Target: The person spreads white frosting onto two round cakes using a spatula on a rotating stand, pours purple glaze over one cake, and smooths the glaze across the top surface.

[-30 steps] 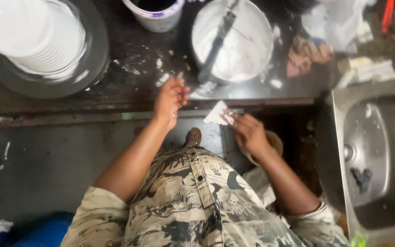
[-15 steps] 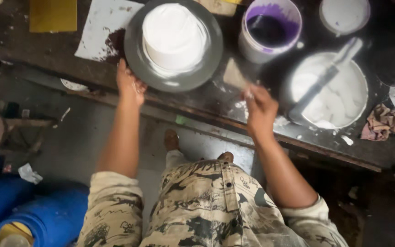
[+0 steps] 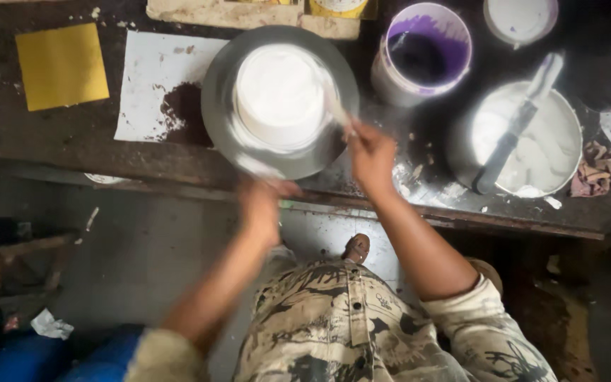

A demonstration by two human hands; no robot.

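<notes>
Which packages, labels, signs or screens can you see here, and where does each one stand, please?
Yellow container: top edge of the counter, above the white cake; only its yellow lower part with a pale label patch shows.
Purple-rimmed tub: right of the cake, round, white wall, purple inside.
No signs or screens.

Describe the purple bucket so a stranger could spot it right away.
Start at the dark worktable and find the white cake on its round grey stand. The bucket stands just right of it. It alone has a purple inside; the pan nearby holds white cream.
</notes>
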